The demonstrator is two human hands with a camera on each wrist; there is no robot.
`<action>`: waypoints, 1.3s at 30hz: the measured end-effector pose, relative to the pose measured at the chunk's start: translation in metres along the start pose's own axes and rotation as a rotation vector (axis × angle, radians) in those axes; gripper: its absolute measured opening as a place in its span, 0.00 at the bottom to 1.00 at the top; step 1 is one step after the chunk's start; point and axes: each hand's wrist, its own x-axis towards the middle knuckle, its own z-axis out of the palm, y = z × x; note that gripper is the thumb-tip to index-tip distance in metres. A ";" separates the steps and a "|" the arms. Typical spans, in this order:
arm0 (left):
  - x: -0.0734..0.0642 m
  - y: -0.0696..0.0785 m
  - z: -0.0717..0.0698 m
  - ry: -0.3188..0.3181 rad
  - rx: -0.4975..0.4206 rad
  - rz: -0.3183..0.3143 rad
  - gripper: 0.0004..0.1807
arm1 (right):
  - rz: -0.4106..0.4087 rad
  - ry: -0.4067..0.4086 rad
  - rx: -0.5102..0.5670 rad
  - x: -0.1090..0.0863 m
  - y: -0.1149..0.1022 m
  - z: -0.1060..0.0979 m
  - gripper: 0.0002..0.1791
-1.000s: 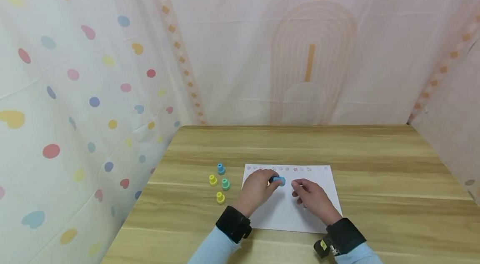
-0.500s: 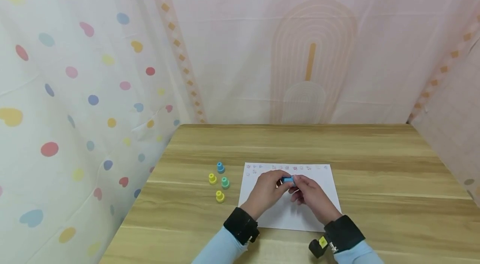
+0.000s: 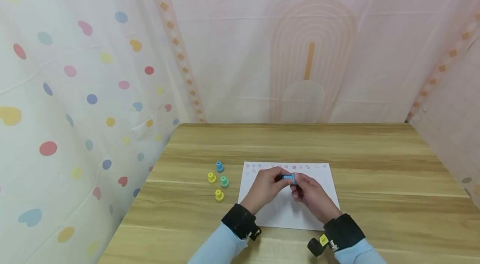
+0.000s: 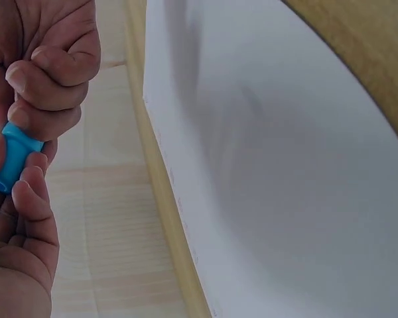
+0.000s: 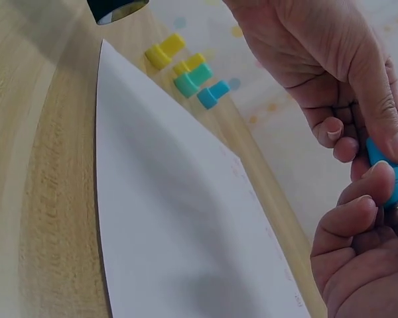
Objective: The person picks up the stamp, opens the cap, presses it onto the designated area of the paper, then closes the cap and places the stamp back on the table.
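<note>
Desk carries a white paper, small printed marks along its far edge, a couple more below at the left. Four small pieces stand upright left of the paper, narrow ends up: blue one farthest back, yellow one leftmost, green one nearest the paper, second yellow one closest to the person. Patterned curtain behind. Hands and forearms stand in the way, covering the paper's middle and some marks in the head view.

Held blue piece is up over the paper, one end pinched by the left hand, the other by the right hand; fingers hide part of it. Black bands on both wrists, light blue sleeves.

Versus a second ago: left hand alone has the piece then, right hand apart; now both grip it. Standing pieces unmoved on the desk.
</note>
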 end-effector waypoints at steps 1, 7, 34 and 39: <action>0.000 0.000 0.000 -0.002 -0.012 -0.007 0.06 | -0.002 -0.005 0.008 0.000 0.000 0.000 0.25; 0.000 -0.002 -0.004 -0.017 -0.086 -0.038 0.06 | 0.012 -0.004 0.082 -0.001 -0.001 -0.003 0.22; 0.035 -0.027 -0.058 -0.024 0.341 -0.054 0.08 | -0.031 0.248 -0.149 0.009 0.003 0.002 0.20; 0.044 -0.030 -0.064 -0.085 0.459 -0.099 0.10 | -0.031 0.256 -0.151 0.009 0.004 0.005 0.20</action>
